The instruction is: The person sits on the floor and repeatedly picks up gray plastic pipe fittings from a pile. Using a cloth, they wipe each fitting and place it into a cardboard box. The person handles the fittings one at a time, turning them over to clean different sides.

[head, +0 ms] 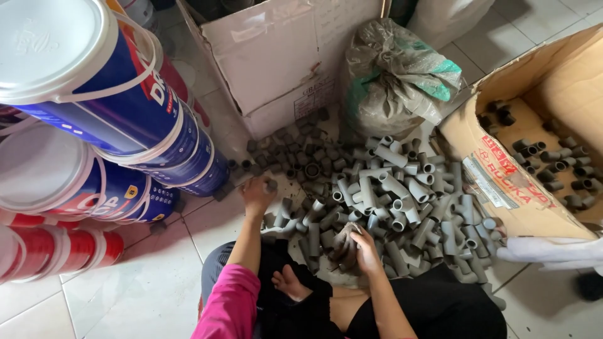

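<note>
L hand [256, 191] grips fitting [271, 184]; R hand [363, 246] clutches rag [344, 243]; buckets [125, 119], boxes [502, 163] crowd pile [389, 194].

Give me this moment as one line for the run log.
left hand: holds small grey fitting | right hand: grips grey fitting | pile of grey pipe fittings on floor | open cardboard box at right

The left hand [256, 193] curls over a small grey pipe fitting [271, 185], most of it hidden under the fingers; the right hand [364, 251] covers part of a dusty fitting [345, 242], its shape hard to tell; the open cardboard box [502, 182] of fittings is cut off by the right edge; the stacked paint buckets [81, 75] run off the left edge; the crumpled sack's [396, 75] contents are hidden.
</note>
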